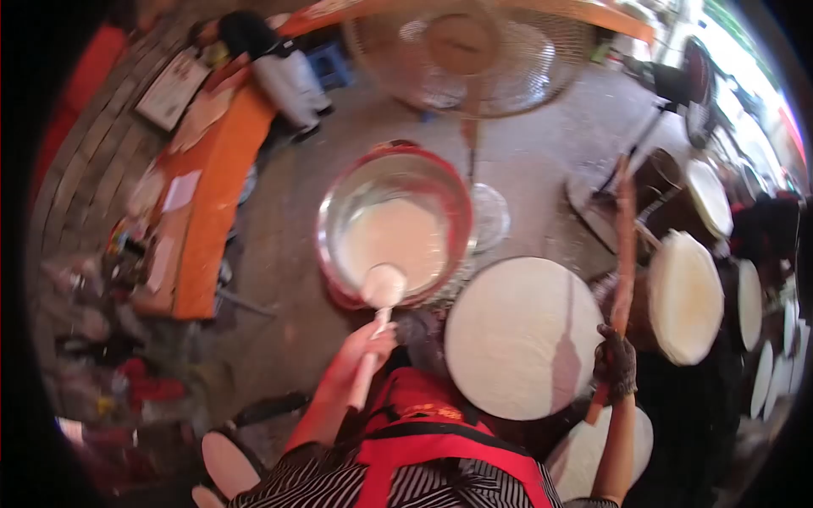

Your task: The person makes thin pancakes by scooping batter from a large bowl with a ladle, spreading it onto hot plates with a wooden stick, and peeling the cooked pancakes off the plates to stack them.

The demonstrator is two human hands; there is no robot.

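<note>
My left hand [373,343], bare, is closed round the handle of a ladle [384,286]. The ladle's bowl, full of pale liquid, is over the near rim of a large red-rimmed pot [326,229]. Pale, batter-like liquid [394,237] covers the pot's bottom. My right hand [616,364], in a dark glove, grips a long wooden stick [625,254] held nearly upright in view. Between my hands lies a large round pale disc [508,339] with a smooth top; the stick's shadow falls across it. What is beneath the disc is hidden.
Several more pale round discs [684,296] stand on the right. A big fan [461,46] faces me, with another fan [699,89] at upper right. An orange-edged table [220,203] is on the left, and a person [284,76] bends behind it.
</note>
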